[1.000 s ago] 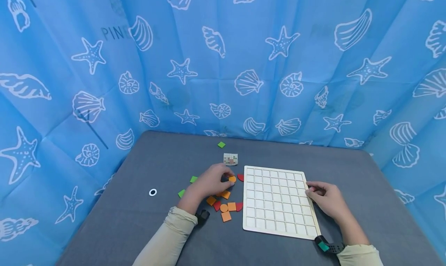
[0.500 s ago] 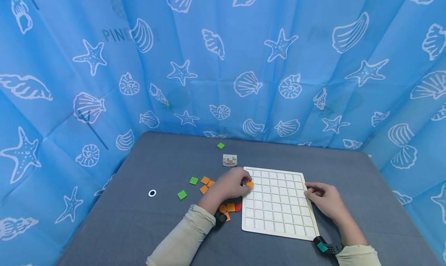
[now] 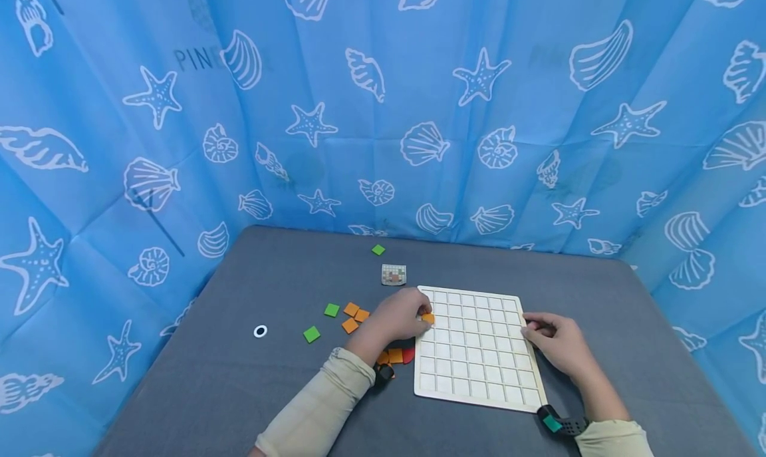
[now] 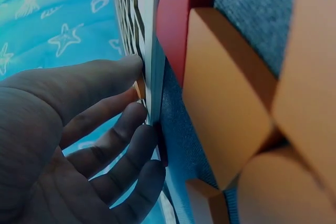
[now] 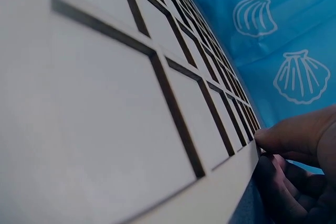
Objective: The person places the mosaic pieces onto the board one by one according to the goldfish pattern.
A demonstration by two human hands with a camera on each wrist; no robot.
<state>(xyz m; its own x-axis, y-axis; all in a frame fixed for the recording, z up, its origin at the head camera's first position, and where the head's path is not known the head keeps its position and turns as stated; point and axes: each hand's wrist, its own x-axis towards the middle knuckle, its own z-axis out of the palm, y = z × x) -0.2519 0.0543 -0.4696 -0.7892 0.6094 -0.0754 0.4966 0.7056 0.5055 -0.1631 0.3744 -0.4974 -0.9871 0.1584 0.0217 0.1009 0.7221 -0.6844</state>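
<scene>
- While left hand pinches an orange piece, right hand holds right edge of grid board.
- Left grip narrow; piece at left column, toward far end, contact unclear.
- Right hand farther.

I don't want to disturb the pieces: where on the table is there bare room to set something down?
Bare patches: between the board and the curtain; right of the right hand; around the disc at left. It's crowded along the board's left edge, with the left hand, orange squares and a red piece.
</scene>
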